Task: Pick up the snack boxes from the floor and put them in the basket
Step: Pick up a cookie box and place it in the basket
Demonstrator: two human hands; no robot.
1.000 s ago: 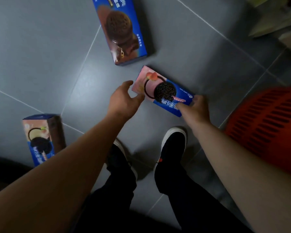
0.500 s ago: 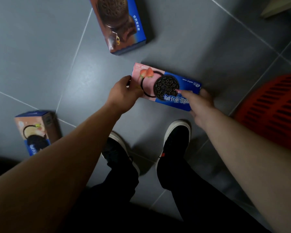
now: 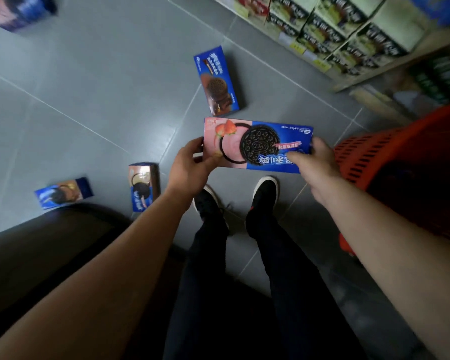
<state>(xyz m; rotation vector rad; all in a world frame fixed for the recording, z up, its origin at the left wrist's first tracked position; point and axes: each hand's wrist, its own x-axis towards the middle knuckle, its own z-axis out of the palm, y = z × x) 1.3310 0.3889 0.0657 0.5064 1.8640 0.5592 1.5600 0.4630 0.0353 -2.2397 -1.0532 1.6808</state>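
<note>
One head-worn wide-angle view looks steeply down past both forearms onto the grey tiled floor (image 3: 94, 81) near the feet.

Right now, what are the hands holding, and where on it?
Both hold the strawberry cookie box: the left hand grips its pink end, the right hand its blue end.

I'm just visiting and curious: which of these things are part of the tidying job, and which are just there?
Part of the job:
strawberry cookie box, held by left hand and right hand
chocolate cookie box
two boxes at left
red basket

Just there:
shelf stock
person's shoes
</note>
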